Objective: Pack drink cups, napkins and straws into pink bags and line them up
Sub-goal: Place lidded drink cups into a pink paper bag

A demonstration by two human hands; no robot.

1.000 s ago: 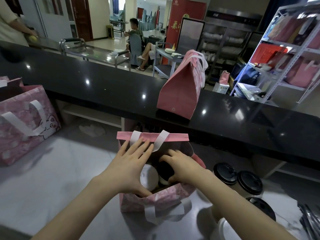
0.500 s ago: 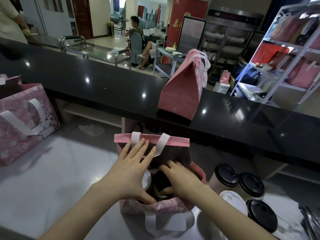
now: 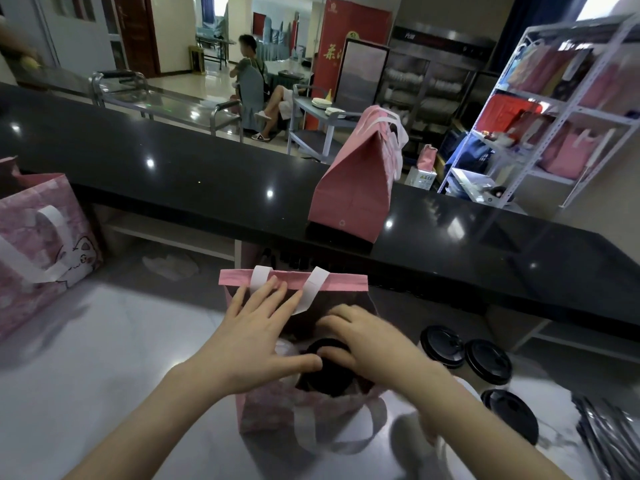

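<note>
An open pink bag (image 3: 294,284) with white handles stands on the white counter in front of me. Inside it a black-lidded drink cup (image 3: 329,370) shows beside a white-lidded one (image 3: 285,348). My right hand (image 3: 374,344) reaches into the bag and grips the black-lidded cup from above. My left hand (image 3: 252,334) lies flat with fingers spread over the bag's left opening, thumb touching the black lid. Three more black-lidded cups (image 3: 443,346) stand just right of the bag. A packed pink bag (image 3: 353,181) sits on the black upper ledge.
Another pink bag with a cat print (image 3: 41,237) stands at the left on the white counter. Wrapped straws (image 3: 609,438) lie at the far right edge. The black ledge (image 3: 173,168) runs across behind the bag. A metal shelf rack (image 3: 561,109) holds more bags beyond.
My right hand has pushed the black-lidded cup a little deeper into the bag. My left hand slid slightly toward the cup, its thumb now at the lid.
</note>
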